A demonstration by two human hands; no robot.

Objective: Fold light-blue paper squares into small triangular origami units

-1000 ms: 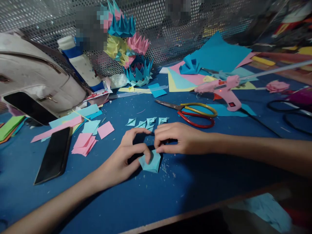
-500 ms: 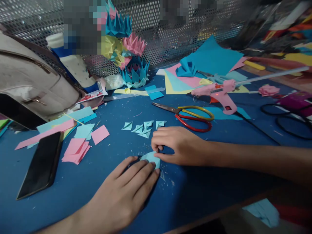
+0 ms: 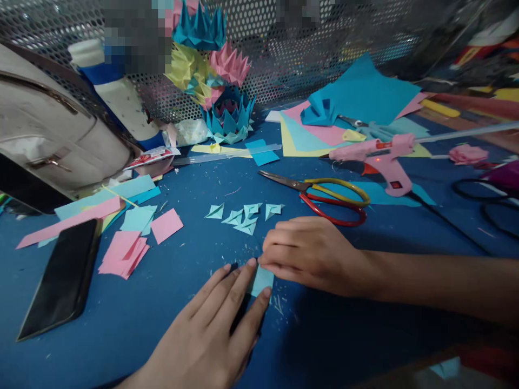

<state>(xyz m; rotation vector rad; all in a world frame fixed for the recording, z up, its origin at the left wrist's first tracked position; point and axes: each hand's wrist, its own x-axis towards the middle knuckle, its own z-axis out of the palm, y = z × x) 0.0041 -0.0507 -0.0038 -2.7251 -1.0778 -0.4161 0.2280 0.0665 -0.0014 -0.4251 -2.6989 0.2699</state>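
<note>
A small light blue piece of paper (image 3: 263, 280) lies on the blue table, partly covered by my fingers. My left hand (image 3: 219, 319) rests flat, fingers stretched out, its fingertips pressing the paper's left and lower edges. My right hand (image 3: 312, 256) is closed, thumb and forefinger pinched at the paper's upper corner. Just beyond my hands lie several small folded light blue paper pieces (image 3: 245, 225), pointed in shape. Behind my right hand, scissors (image 3: 306, 186) with one yellow and one red handle lie slightly open.
A pink glue gun (image 3: 383, 156) with a lit red light stands at the right, its cable trailing. At left are a black phone (image 3: 60, 275), pink paper squares (image 3: 125, 254) and a pale bag (image 3: 48, 124). Folded paper flowers (image 3: 229, 116) stand by the perforated metal panel (image 3: 271, 59).
My right thumb and fingers have closed together at the paper's corner. My left fingers have spread apart on the paper. The whole view has shifted slightly.
</note>
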